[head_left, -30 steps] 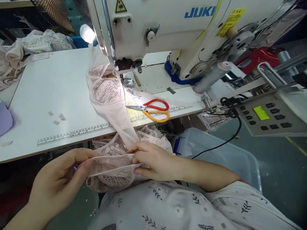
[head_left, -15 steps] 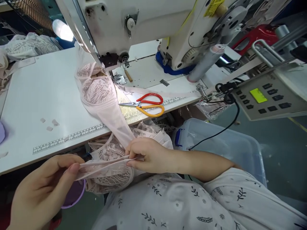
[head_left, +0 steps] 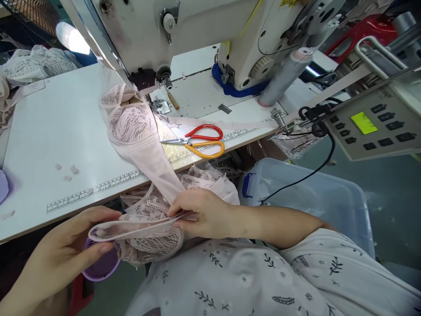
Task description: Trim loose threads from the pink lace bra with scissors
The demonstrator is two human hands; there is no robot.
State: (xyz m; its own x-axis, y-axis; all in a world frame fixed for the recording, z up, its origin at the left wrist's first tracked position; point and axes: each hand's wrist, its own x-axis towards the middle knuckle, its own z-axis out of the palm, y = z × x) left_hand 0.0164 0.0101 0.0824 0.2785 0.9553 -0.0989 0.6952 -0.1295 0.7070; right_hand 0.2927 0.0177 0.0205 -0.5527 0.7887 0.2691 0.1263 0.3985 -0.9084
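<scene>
A pale pink lace bra (head_left: 131,127) lies on the white table (head_left: 49,131) under the sewing machine head (head_left: 184,26), its band trailing off the front edge into my lap. My right hand (head_left: 200,213) pinches the pink mesh band (head_left: 138,228) at its right end. At the band's left end, my left hand (head_left: 66,245) grips it between thumb and fingers, stretching it across a second lace cup (head_left: 151,245). A purple object (head_left: 101,263) shows beneath my left fingers.
Scissors with red and yellow handles (head_left: 200,140) lie on the table near a printed ruler strip (head_left: 98,188). A control panel (head_left: 371,127) hangs at the right. A clear plastic bin (head_left: 312,202) stands below it. Lace pieces (head_left: 36,66) are piled at the far left.
My left hand has shifted left and lower along the band, stretching it longer. The view has tilted down and the purple object has come into sight. My right hand keeps its pinch.
</scene>
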